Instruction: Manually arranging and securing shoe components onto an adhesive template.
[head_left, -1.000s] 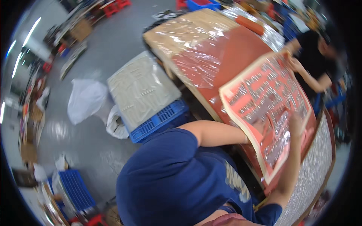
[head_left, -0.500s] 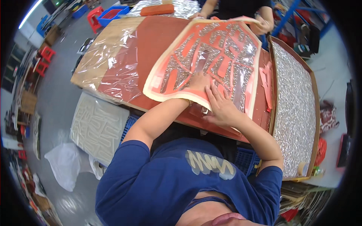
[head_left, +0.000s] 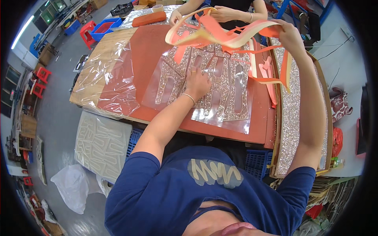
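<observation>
Since half a second ago, the coral cut-out sheet [head_left: 214, 26] has been lifted and is now hanging, bent, above the far part of the glitter pattern [head_left: 220, 83]. One edge of it is gripped by the right hand [head_left: 290, 38]; the far side is held by a co-worker's hands [head_left: 224, 15]. On the pattern the left hand [head_left: 198, 83] is laid, fingers bent; whether anything is pinched cannot be told. The pattern is supported by a clear sheet [head_left: 246, 126] on the reddish-brown table [head_left: 151, 47].
</observation>
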`<state>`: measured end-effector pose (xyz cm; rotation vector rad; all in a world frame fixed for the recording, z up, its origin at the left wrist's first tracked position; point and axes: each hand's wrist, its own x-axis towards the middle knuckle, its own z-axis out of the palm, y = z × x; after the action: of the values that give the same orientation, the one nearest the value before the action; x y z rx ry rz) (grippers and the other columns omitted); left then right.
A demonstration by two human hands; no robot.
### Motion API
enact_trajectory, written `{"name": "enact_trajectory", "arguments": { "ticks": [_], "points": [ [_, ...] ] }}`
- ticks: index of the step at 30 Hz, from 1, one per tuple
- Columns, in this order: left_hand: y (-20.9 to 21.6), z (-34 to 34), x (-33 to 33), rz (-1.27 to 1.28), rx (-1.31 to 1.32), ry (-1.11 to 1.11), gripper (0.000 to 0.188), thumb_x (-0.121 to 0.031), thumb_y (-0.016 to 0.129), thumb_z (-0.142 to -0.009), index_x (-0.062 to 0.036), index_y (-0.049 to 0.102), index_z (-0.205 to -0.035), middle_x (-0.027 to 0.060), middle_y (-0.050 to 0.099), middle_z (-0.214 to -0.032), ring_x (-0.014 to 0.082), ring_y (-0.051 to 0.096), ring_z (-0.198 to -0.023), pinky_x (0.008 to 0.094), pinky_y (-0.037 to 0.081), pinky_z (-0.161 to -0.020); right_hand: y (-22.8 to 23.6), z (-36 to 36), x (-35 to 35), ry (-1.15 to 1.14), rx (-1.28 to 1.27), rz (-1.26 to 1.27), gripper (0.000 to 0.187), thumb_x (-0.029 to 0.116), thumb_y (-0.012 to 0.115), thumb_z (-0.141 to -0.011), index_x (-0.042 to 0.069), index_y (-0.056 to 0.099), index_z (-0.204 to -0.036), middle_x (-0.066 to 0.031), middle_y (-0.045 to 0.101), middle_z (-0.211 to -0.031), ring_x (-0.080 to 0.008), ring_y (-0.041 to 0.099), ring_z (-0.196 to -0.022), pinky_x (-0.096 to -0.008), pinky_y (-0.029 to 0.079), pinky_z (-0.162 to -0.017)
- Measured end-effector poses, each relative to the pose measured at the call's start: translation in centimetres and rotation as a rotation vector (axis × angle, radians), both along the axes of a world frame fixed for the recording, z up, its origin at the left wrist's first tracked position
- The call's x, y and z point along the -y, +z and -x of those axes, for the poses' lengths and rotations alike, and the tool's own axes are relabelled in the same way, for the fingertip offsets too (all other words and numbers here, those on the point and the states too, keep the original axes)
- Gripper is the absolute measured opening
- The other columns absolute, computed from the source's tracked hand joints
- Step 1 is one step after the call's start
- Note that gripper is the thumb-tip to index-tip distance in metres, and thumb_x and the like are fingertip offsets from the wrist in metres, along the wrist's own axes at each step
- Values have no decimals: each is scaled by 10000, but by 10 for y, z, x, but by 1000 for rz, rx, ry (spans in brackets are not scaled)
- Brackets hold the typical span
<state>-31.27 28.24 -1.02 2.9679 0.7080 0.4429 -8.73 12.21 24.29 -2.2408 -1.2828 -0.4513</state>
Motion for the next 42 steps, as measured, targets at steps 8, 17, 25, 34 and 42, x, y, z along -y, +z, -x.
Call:
{"name": "enact_trajectory", "arguments": {
  "ticks": [8, 17, 25, 34, 42],
  "points": [
    [-1, -12, -22, 45, -160, 109, 519, -476, 492, -887, -121, 496, -1266, 267, 381, -1372, 510, 359, -1248, 655, 254, -990, -4, 19, 1, 48, -10, 147, 319, 39, 461, -833, 47, 653, -1088, -180, 683, -878, -279, 676, -838, -353, 499, -762],
    [11, 26, -44, 181, 292, -58, 531, -472, 650, -788, -41, 600, -1094, 160, 657, -952, 318, 635, -886, 401, 466, -808, -43, 119, 29, 477, -53, 910, 562, -45, 454, -770, 104, 495, -1311, -194, 655, -896, -343, 641, -843, -436, 496, -721],
    [34, 26, -36, 413, 2, -64, 602, -528, 462, -882, -97, 481, -1301, 176, 454, -1355, 329, 424, -1259, 601, 244, -1023, -60, 131, 14, 356, 149, 616, 376, 16, 493, -782, 68, 589, -1142, -164, 658, -878, -337, 643, -817, -426, 507, -733],
    [-9, 20, -45, 140, -46, 70, 733, -637, 445, -855, -45, 472, -1287, 201, 382, -1414, 354, 348, -1315, 599, 229, -1041, 53, -38, 93, -93, -367, -296, 329, 286, 478, -962, 29, 630, -1100, -94, 665, -964, -196, 650, -905, -343, 518, -762],
    [-13, 27, -37, 116, -135, 87, 780, -615, 540, -802, -22, 441, -1298, 197, 327, -1461, 315, 332, -1338, 579, 235, -1048, 37, -137, 242, -346, -526, -488, 348, 298, 514, -949, 3, 630, -1092, -68, 651, -926, -167, 661, -794, -279, 531, -653]
  ]
}}
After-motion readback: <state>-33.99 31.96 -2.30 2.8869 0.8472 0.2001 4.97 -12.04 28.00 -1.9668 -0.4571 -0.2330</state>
